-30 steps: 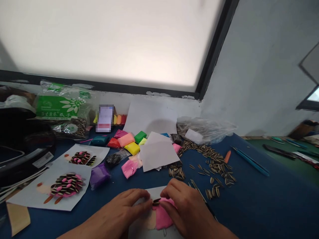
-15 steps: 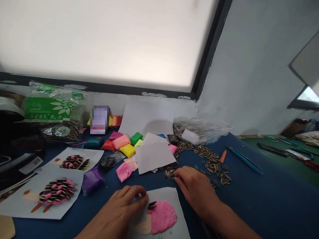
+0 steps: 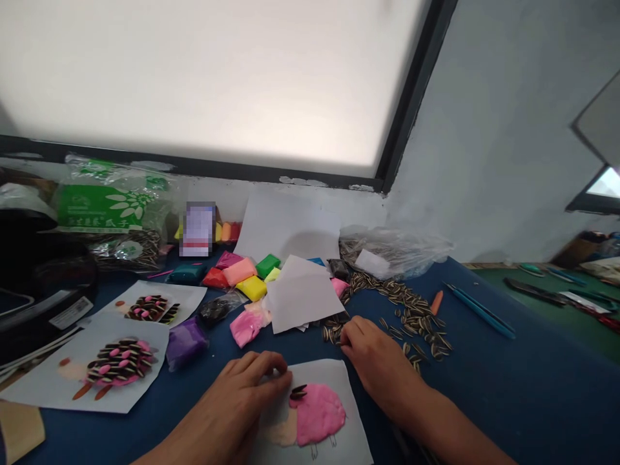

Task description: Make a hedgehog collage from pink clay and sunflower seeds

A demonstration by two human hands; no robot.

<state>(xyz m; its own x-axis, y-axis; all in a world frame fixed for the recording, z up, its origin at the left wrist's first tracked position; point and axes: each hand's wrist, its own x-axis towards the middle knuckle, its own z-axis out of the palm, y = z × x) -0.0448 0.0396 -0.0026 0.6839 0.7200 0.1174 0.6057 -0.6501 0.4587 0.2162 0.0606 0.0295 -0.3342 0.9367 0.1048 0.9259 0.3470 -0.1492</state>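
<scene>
White paper (image 3: 356, 423) lies before me, bearing a pink clay body (image 3: 320, 416) joined to a pale clay head (image 3: 283, 429). A few dark striped sunflower seeds (image 3: 298, 392) stick in the upper left of the pink clay. My left hand (image 3: 249, 391) rests over the paper's left edge, fingers loosely bent, with thumb and forefinger slightly apart beside those seeds. Beyond the paper's upper right corner, my right hand (image 3: 371, 349) is at loose sunflower seeds (image 3: 332, 332), its fingertips pinched together. Whatever sits between them is hidden.
Two sheets with finished seed-and-clay hedgehogs (image 3: 121, 365) lie left, near a purple clay pack (image 3: 186, 342). Coloured clay packs (image 3: 239, 271) and white papers (image 3: 305, 294) fill the middle. A seed pile (image 3: 411, 307), an orange clay piece (image 3: 436, 302) and blue tweezers (image 3: 479, 310) are right.
My right hand has drawn its fingers in more tightly at the loose seeds. The left hand stays on the paper. The whole view has shifted slightly.
</scene>
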